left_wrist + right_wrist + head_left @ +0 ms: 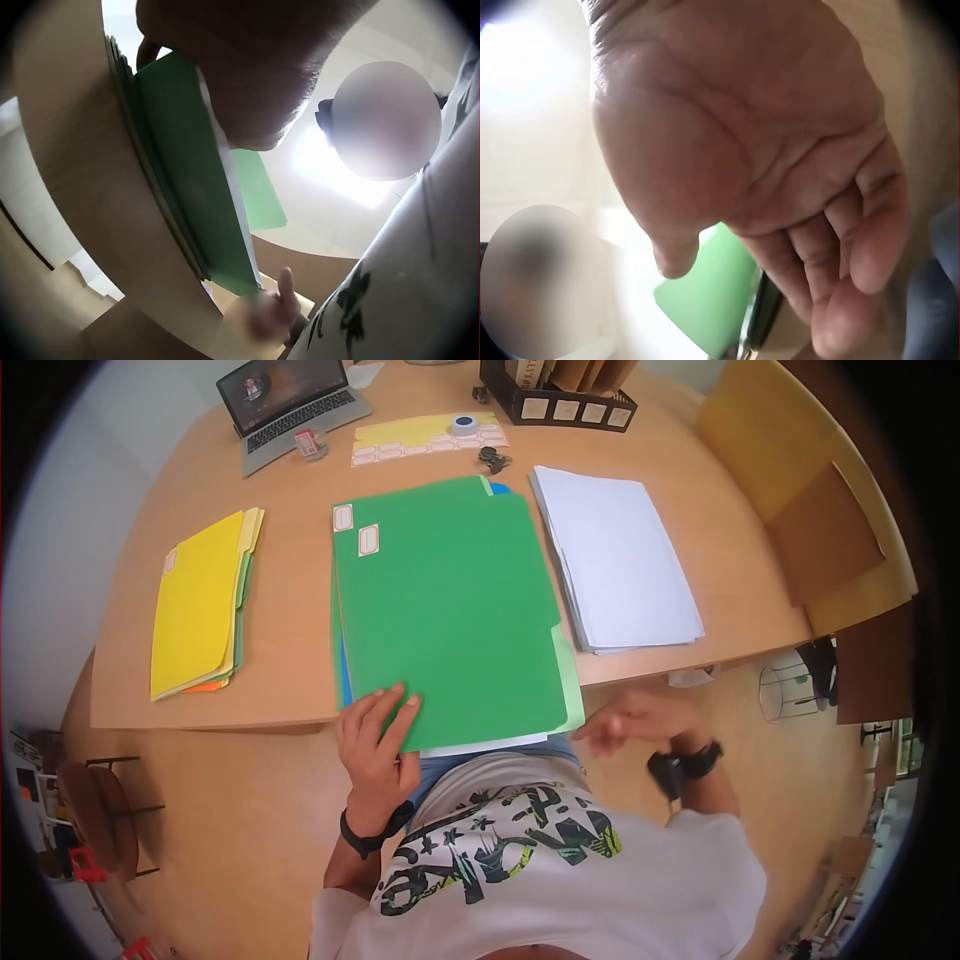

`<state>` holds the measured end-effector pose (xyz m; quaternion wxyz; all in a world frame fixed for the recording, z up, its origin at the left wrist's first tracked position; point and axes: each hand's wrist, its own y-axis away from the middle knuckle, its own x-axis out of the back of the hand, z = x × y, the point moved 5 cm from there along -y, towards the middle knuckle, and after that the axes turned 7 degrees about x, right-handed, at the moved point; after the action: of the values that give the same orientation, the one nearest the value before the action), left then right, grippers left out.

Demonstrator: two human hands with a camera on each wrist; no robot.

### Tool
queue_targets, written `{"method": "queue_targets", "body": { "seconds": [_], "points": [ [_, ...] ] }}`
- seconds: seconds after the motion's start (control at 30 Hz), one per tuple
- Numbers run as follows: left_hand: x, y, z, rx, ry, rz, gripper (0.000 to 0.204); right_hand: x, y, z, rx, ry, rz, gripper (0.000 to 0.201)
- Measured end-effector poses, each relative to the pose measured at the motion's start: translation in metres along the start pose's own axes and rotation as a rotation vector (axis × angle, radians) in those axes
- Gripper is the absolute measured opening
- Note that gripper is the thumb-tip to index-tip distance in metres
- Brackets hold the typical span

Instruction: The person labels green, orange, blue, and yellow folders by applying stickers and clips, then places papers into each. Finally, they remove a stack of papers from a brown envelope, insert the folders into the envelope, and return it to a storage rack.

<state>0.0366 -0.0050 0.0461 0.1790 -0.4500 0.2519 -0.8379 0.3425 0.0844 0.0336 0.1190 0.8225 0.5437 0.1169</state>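
Observation:
A large green folder point(450, 610) lies on a stack of folders at the front of the table, its front edge reaching past the table edge. White paper point(490, 742) sticks out beneath that edge. My left hand point(376, 745) rests on the folder's front left corner, fingers spread over its top. In the left wrist view the green folder point(187, 172) is seen from below, partly hidden by the hand. Just off the front right corner, my right hand point(635, 722) has loosely bent fingers and holds nothing. The right wrist view shows its bare palm point(742, 142).
Yellow folders point(195, 605) lie left and a white paper stack point(620, 560) right. Behind are a black clip point(492, 458), a label sheet point(425, 440) bearing a round white object point(464, 425), a small box point(310, 445), a laptop point(290, 415) and a black tray point(560, 405).

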Motion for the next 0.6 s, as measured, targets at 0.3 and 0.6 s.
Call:
{"method": "queue_targets", "body": {
  "seconds": [0.3, 0.6],
  "points": [
    [-0.002, 0.027, 0.014, -0.099, 0.004, -0.05, 0.042, -0.046, -0.037, 0.059, 0.273, -0.77, 0.566, 0.067],
    [-0.007, 0.026, 0.01, -0.093, -0.011, 0.015, 0.039, -0.045, -0.036, 0.034, 0.289, -0.516, 0.468, 0.045]
  ]
}}
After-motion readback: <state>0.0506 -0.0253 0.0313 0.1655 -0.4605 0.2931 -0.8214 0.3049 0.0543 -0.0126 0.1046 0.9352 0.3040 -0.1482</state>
